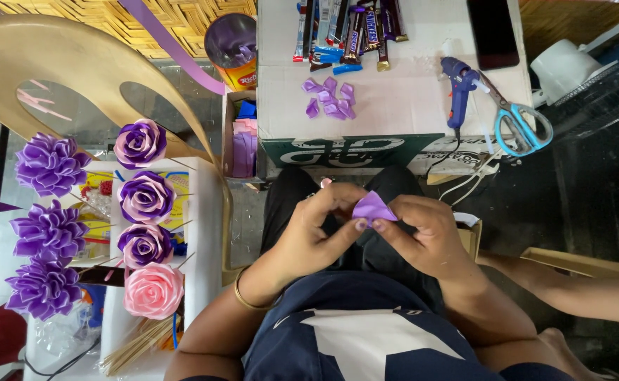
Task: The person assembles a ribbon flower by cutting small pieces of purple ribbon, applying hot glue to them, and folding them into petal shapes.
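A small folded piece of purple ribbon [372,207] is pinched between both my hands over my lap. My left hand [318,227] grips it from the left with thumb and fingers, a gold bangle on the wrist. My right hand [424,233] holds its right side between thumb and forefinger. Several folded purple ribbon petals [330,98] lie on the white box top [394,106] in front of me.
A blue glue gun [457,88] and blue-handled scissors [518,123] lie at the box's right. Wrapped candy bars [348,32] and a dark phone [493,32] sit at the far side. Purple and pink ribbon roses [144,197] on sticks stand at the left, beside a gold chair [77,63].
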